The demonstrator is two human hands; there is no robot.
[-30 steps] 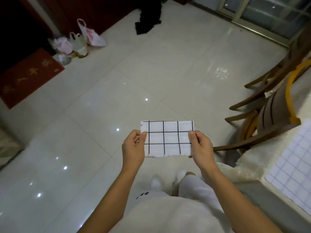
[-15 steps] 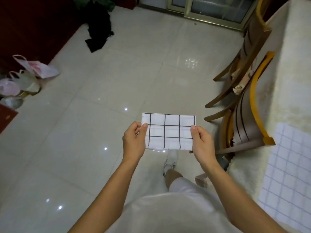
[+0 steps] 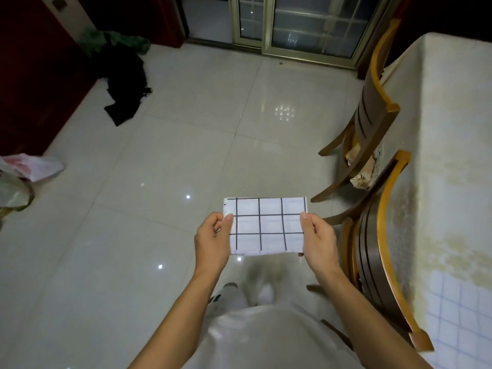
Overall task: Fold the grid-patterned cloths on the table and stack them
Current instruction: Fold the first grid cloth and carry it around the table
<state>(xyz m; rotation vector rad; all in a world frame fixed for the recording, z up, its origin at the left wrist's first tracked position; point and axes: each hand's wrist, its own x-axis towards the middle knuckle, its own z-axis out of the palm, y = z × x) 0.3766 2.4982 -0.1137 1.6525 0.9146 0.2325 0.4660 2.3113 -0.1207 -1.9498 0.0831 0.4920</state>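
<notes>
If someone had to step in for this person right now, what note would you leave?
Hands: left hand pinches the left edge of the folded grid cloth; right hand pinches its right edge.
The cloth is held in the air above the floor, beside the table.
A flat grid cloth lies on the table's near end.
Done: the held cloth looks folded small.
Left: set it on the table, fold the other, stack them.

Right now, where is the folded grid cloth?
Head view, centre: the folded cloth is held above the floor between left hand and right hand, left of the nearer chair.
</notes>
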